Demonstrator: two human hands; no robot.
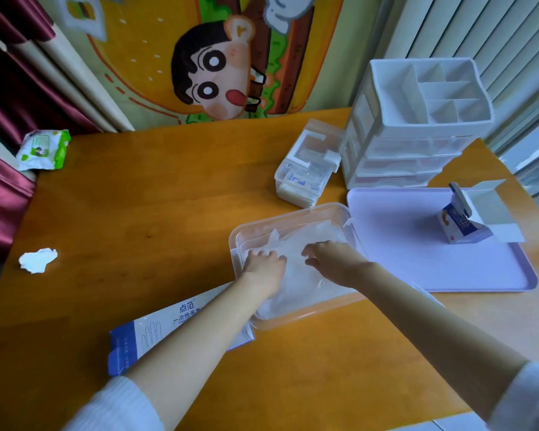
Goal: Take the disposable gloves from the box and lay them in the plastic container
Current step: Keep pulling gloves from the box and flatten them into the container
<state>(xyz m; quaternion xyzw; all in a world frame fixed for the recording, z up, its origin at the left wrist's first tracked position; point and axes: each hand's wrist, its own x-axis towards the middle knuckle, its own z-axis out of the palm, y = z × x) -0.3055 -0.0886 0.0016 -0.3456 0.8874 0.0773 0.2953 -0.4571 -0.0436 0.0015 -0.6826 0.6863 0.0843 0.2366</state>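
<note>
A clear plastic container [293,214] sits at the middle of the wooden table. A stack of thin translucent disposable gloves [305,241] lies inside it. My left hand [263,265] presses down on the left part of the stack with its fingers spread. My right hand [330,259] rests on the right part, fingers reaching left over the gloves. The blue and white glove box [156,328] lies flat on the table near the container's front left, partly under my left forearm.
A lilac tray [417,269] with a small opened carton [467,219] lies to the right. Behind stand a white drawer organiser [417,126] and a lidded clear box [308,163]. A crumpled tissue [38,259] and a wet-wipe pack [44,149] are at the left.
</note>
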